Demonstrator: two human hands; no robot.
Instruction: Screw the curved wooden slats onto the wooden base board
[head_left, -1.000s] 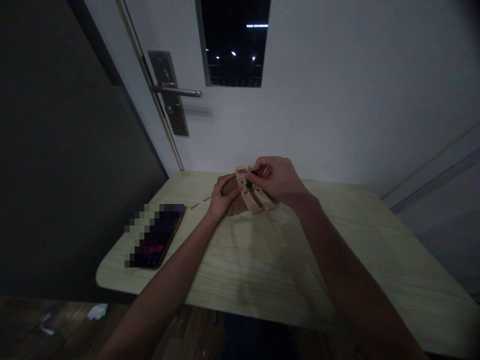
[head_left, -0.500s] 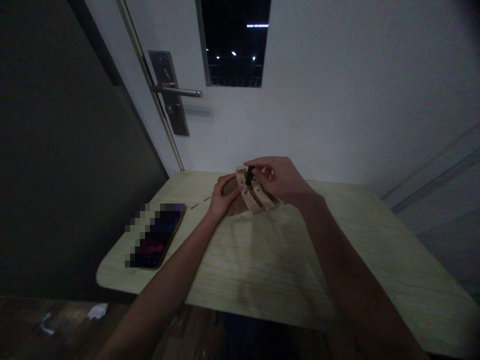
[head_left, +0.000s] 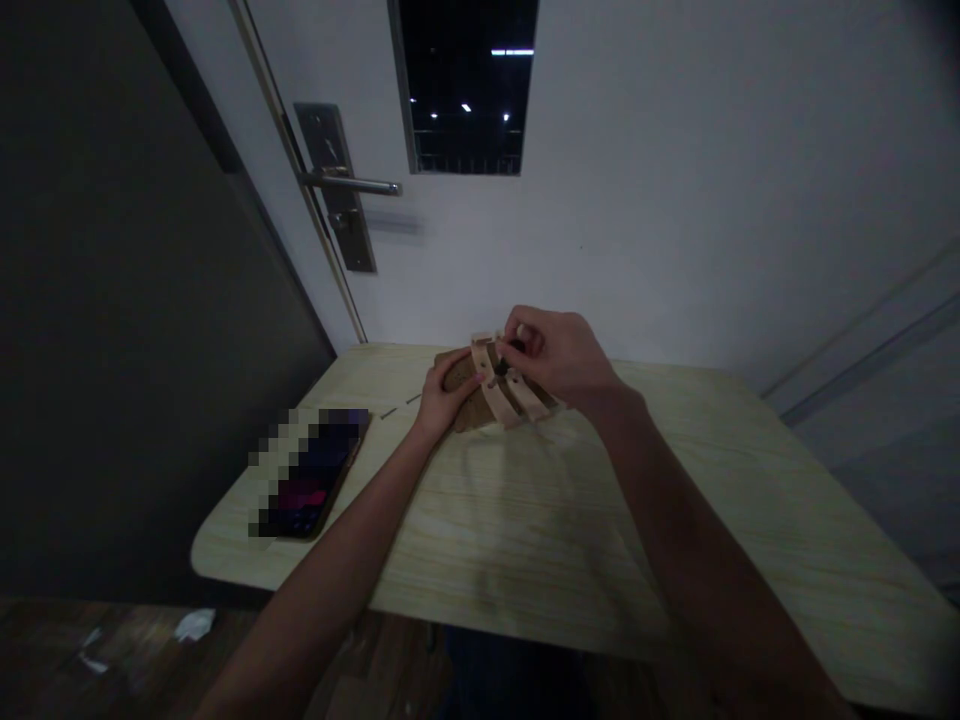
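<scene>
A small wooden piece (head_left: 504, 398) made of a brown board with pale slats across it lies at the far side of the light wooden table (head_left: 570, 520). My left hand (head_left: 444, 395) grips its left end, fingers curled over the brown board. My right hand (head_left: 559, 357) is closed in a pinch on a small dark tool (head_left: 504, 362), whose tip rests on a pale slat. The dim light hides finer detail of the tool.
A phone (head_left: 311, 472) lies near the table's left edge. Two tiny dark pins (head_left: 399, 406) lie between it and the wooden piece. A white door with a metal handle (head_left: 351, 184) and a dark window stands behind the table. Scraps of paper (head_left: 193, 624) lie on the floor.
My right hand has lowered the dark tool from an upright, raised position down onto the slat. My left hand has stayed in place on the board.
</scene>
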